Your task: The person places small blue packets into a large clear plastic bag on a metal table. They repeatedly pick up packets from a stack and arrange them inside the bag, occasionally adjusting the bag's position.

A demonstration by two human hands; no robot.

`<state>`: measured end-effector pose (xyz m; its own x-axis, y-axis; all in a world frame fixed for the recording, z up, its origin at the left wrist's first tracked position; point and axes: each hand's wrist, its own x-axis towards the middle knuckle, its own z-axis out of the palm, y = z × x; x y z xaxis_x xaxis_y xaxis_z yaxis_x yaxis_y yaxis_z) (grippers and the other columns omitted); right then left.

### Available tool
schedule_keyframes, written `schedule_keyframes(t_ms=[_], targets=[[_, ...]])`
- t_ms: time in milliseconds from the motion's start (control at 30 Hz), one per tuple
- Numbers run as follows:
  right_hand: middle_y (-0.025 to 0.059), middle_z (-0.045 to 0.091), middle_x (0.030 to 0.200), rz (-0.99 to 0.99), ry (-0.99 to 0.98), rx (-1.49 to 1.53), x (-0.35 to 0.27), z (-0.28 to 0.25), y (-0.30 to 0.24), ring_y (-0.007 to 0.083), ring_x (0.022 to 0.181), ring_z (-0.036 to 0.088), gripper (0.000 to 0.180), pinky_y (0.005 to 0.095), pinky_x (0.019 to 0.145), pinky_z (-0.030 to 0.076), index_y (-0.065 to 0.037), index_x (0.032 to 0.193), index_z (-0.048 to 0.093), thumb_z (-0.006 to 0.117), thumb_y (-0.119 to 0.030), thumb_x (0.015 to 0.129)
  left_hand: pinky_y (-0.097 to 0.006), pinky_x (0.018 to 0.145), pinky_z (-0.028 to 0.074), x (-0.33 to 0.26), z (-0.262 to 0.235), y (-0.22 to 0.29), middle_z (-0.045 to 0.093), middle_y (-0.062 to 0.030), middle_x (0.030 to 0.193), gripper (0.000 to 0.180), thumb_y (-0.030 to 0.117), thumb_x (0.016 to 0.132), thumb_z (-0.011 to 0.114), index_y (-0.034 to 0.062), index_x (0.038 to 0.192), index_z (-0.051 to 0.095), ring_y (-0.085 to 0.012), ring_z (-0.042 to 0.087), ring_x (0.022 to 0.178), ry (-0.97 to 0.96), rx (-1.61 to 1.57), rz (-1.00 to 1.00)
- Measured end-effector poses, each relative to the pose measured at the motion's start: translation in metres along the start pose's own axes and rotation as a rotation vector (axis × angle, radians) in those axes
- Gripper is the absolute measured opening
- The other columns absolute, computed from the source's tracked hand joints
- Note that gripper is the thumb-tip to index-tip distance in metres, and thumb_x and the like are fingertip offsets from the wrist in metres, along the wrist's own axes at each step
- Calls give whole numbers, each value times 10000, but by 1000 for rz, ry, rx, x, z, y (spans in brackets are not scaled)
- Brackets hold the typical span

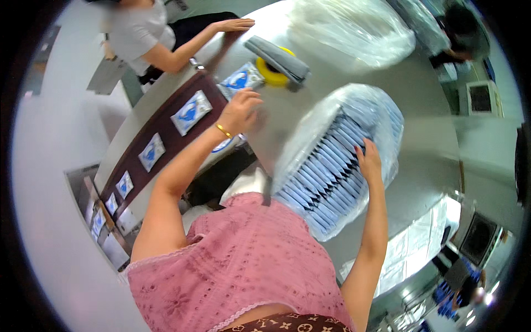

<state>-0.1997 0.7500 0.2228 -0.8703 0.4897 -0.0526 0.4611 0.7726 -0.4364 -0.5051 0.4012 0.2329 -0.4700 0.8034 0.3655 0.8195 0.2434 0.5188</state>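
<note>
My left hand, with a gold bracelet at the wrist, hovers over the end of a dark conveyor belt. Its fingers are apart and slightly bent, with nothing visible in them. Just beyond it lies a silver packet with a blue print. My right hand reaches into a large clear plastic bag, fingertips stretched against the light blue packets stacked there in tight rows. No packet shows lifted in that hand.
More packets lie spaced along the belt. A yellow tape roll and a grey rolled bundle sit on the metal table. Another clear bag stands at the far side. A co-worker's hand rests on the far left edge.
</note>
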Motion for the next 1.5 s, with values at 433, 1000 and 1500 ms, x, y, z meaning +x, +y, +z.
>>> schedule_keyframes(t_ms=[433,1000,1500], targets=[[197,585,1202,-14,56,30,-22,23,-13,364,1133,531,334,420,990,408,17,1196,573,588,-176,924,-434,1004,430,-186,-154,-158,554,-209,1185,768,357,619,844,25,1227,512,-378,501,1172,-548,322,-938],[189,599,1174,9,77,29,-26,20,-41,347,1104,561,318,397,966,434,11,1195,586,592,-131,910,-426,871,510,81,10,-187,634,-186,1104,735,405,634,837,-8,1177,564,-313,627,1009,-1005,-190,-807],[205,374,1486,76,130,261,103,-5,38,319,1395,335,560,363,1158,232,-18,1472,312,475,-231,981,-417,963,427,62,35,19,555,-193,1160,905,299,554,841,1,1294,413,-345,547,1096,-544,-97,-230]])
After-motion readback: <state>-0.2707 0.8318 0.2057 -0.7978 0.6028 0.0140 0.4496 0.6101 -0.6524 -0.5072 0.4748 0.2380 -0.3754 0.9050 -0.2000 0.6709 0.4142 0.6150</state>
